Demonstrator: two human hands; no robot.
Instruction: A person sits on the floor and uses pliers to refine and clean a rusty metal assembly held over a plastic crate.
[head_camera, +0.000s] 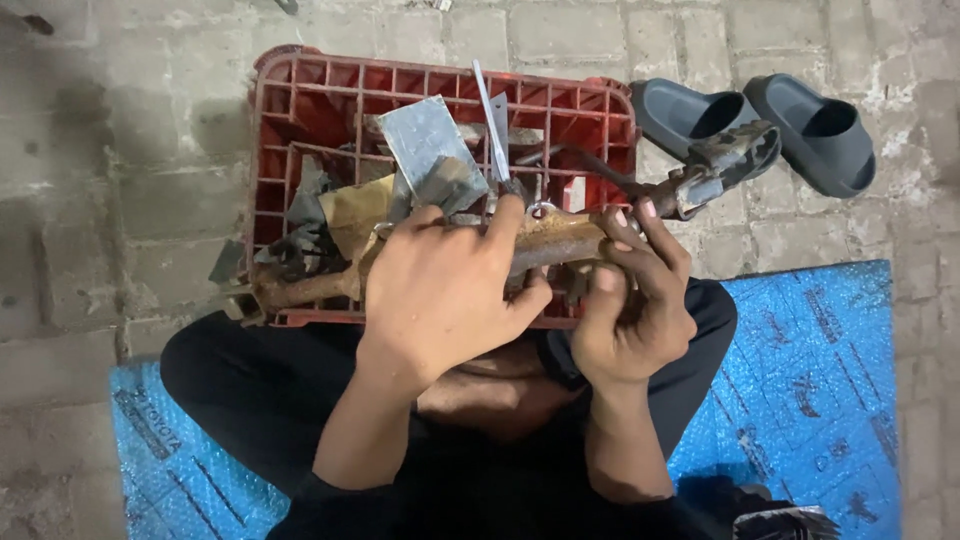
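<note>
Left hand: my left hand (440, 290) is closed over the middle of the rusty metal bar (545, 240), index finger stretched along its top.
Right hand: my right hand (630, 310) pinches the bar's right end, fingertips curled round it, thumb beneath.
Bar position: held level just above the near rim of the red plastic crate (300, 110), over my lap; its left end reaches past my left hand.
Handling note: I judge that the left hand should bear the weight while the right does the fine work; rust looks flaky, so a firm grip helps.
Crate contents: grey metal plate (425, 135), thin steel blade (490, 120), dark scrap pieces; details are muddled.
Mat: blue sheet (820, 370) under me, with repeated dark printed marks, on paving.
Footwear: pair of dark grey slides (790, 120), right of the crate.
Labels: none seen on crate or parts.
</note>
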